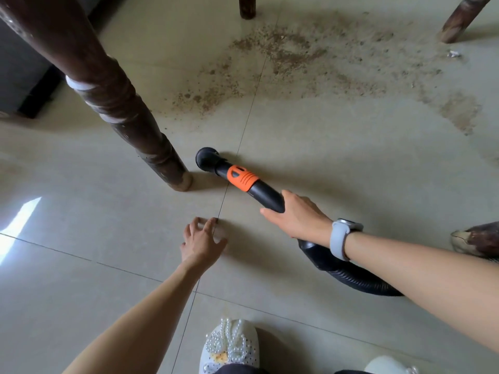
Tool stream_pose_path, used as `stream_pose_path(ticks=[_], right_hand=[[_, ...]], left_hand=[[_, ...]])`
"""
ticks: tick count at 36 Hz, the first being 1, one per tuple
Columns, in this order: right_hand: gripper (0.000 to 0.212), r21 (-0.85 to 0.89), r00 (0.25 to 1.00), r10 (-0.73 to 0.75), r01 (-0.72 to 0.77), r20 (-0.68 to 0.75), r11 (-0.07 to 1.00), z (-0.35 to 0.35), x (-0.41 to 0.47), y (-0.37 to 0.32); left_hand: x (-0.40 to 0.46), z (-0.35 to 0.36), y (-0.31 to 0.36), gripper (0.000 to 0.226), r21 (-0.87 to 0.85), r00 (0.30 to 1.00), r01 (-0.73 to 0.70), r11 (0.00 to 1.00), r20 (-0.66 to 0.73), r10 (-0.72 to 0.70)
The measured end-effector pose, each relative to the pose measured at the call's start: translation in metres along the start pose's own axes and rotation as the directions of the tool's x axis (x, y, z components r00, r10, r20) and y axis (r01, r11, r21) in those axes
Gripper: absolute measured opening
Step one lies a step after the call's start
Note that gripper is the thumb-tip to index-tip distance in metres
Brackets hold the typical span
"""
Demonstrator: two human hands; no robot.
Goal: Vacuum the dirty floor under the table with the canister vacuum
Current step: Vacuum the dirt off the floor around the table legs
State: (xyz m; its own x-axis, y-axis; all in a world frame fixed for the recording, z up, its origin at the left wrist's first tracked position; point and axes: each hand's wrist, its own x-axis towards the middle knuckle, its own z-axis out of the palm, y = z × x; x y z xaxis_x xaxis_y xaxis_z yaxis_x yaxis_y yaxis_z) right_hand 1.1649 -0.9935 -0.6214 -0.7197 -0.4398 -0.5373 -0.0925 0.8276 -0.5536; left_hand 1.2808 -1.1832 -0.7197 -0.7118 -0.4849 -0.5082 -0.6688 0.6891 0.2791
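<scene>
Your right hand [297, 218] grips the black vacuum wand with its orange collar [243, 182] — nozzle just beside the dark wooden table leg [129, 122], open beige tile [337, 147] ahead, brown dirt patch [310, 58] beyond; left hand [201, 242] splayed, empty.

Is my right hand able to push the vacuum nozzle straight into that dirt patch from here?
Probably yes. The right hand grips the wand, and bare tile lies between the nozzle and the dirt patch; the nearest table leg stands off to the left.

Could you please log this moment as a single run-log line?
right hand: grips black vacuum wand | round nozzle: beside dark wooden table leg | left hand: open, empty | brown dirt patch: unvacuumed
</scene>
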Motion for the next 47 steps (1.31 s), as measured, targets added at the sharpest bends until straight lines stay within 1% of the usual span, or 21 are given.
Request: stream_pose_path(ticks=[2, 4, 5, 6, 8, 9, 10, 12, 13, 17, 19, 22, 25, 28, 30, 31, 36, 39, 41, 43, 47], right_hand=[[0.035, -0.006, 1.0, -0.007, 0.007, -0.005, 1.0, -0.002, 0.012, -0.006], [0.037, -0.012, 1.0, -0.022, 0.022, -0.009, 1.0, -0.005, 0.022, -0.01], [0.037, -0.013, 1.0, -0.027, 0.027, -0.011, 1.0, -0.005, 0.026, -0.011], [0.038, -0.016, 0.999, -0.03, 0.03, -0.012, 0.999, -0.005, 0.028, -0.013], [0.04, -0.03, 0.999, -0.033, 0.033, -0.001, 0.999, -0.002, 0.031, -0.014], [0.04, -0.03, 1.0, -0.031, 0.031, 0.007, 0.999, 0.0, 0.031, -0.015], [0.04, -0.021, 0.999, -0.031, 0.032, 0.017, 0.999, 0.002, 0.031, -0.016], [0.04, 0.019, 0.998, -0.047, 0.046, 0.041, 0.999, 0.006, 0.031, -0.015], [0.039, 0.046, 0.997, -0.055, 0.053, 0.051, 0.998, 0.006, 0.031, -0.013], [0.036, 0.103, 0.995, -0.053, 0.044, 0.084, 0.994, 0.002, 0.021, 0.005], [0.037, 0.069, 0.991, -0.054, 0.046, 0.124, 0.997, 0.001, 0.012, 0.02], [0.046, 0.12, 0.98, -0.042, 0.018, 0.194, 0.993, 0.001, -0.004, 0.047], [0.053, -0.048, 0.969, 0.015, -0.003, 0.246, 0.999, 0.004, -0.015, 0.066], [0.033, -0.141, 0.97, 0.001, 0.034, 0.241, 0.989, 0.012, -0.02, 0.064], [0.029, -0.17, 0.971, -0.035, 0.076, 0.235, 0.982, 0.016, -0.021, 0.05], [0.029, -0.172, 0.971, -0.053, 0.095, 0.234, 0.981, 0.018, -0.02, 0.042], [0.03, -0.149, 0.977, -0.075, 0.106, 0.2, 0.983, 0.018, -0.006, 0.011], [0.028, -0.139, 0.974, -0.103, 0.133, 0.203, 0.981, 0.01, 0.004, 0.008], [0.028, -0.129, 0.968, -0.126, 0.156, 0.216, 0.979, 0.003, 0.009, 0.009], [0.03, -0.123, 0.965, -0.14, 0.17, 0.222, 0.978, -0.001, 0.013, 0.01], [0.032, -0.051, 0.971, -0.112, 0.126, 0.211, 0.991, 0.0, 0.015, 0.011]], left_hand=[[0.005, -0.006, 0.009, 0.048, -0.249, 0.989, 0.005, 0.969, -0.144, -0.042], [0.01, -0.021, 0.023, 0.028, -0.52, 0.957, 0.017, 0.854, -0.239, -0.164], [0.011, -0.031, 0.031, 0.018, -0.65, 0.952, 0.029, 0.759, -0.214, -0.219], [0.011, -0.042, 0.04, 0.014, -0.768, 0.96, 0.054, 0.638, -0.135, -0.244], [0.011, -0.061, 0.058, 0.024, -0.896, 0.981, 0.157, 0.416, 0.092, -0.174], [0.01, -0.067, 0.066, 0.032, -0.91, 0.979, 0.201, 0.362, 0.177, -0.098], [0.009, -0.07, 0.075, 0.037, -0.913, 0.973, 0.223, 0.343, 0.23, -0.022], [0.005, -0.069, 0.093, 0.035, -0.915, 0.964, 0.214, 0.341, 0.255, 0.079], [0.004, -0.068, 0.102, 0.03, -0.916, 0.967, 0.191, 0.352, 0.238, 0.094], [0.006, -0.064, 0.117, 0.019, -0.931, 0.983, 0.124, 0.342, 0.163, 0.087], [0.01, -0.066, 0.114, 0.019, -0.94, 0.988, 0.107, 0.325, 0.136, 0.071], [0.02, -0.072, 0.111, 0.024, -0.948, 0.996, 0.086, 0.305, 0.087, -0.011], [0.029, -0.083, 0.111, 0.024, -0.969, 0.996, 0.075, 0.233, 0.06, -0.073], [0.031, -0.09, 0.114, 0.028, -0.985, 0.994, 0.079, 0.151, 0.067, -0.085], [0.029, -0.091, 0.12, 0.025, -0.992, 0.993, 0.099, 0.074, 0.094, -0.073], [0.028, -0.091, 0.122, 0.023, -0.993, 0.993, 0.097, 0.064, 0.093, -0.075], [0.021, -0.085, 0.127, 0.022, -0.991, 0.988, -0.008, 0.131, -0.028, -0.151], [0.024, -0.087, 0.122, 0.022, -0.99, 0.968, -0.056, 0.127, -0.086, -0.238], [0.027, -0.088, 0.12, 0.024, -0.983, 0.952, -0.088, 0.164, -0.131, -0.275], [0.029, -0.088, 0.12, 0.024, -0.972, 0.942, -0.116, 0.204, -0.173, -0.288], [0.033, -0.09, 0.127, 0.026, -0.963, 0.939, -0.146, 0.225, -0.206, -0.274]])
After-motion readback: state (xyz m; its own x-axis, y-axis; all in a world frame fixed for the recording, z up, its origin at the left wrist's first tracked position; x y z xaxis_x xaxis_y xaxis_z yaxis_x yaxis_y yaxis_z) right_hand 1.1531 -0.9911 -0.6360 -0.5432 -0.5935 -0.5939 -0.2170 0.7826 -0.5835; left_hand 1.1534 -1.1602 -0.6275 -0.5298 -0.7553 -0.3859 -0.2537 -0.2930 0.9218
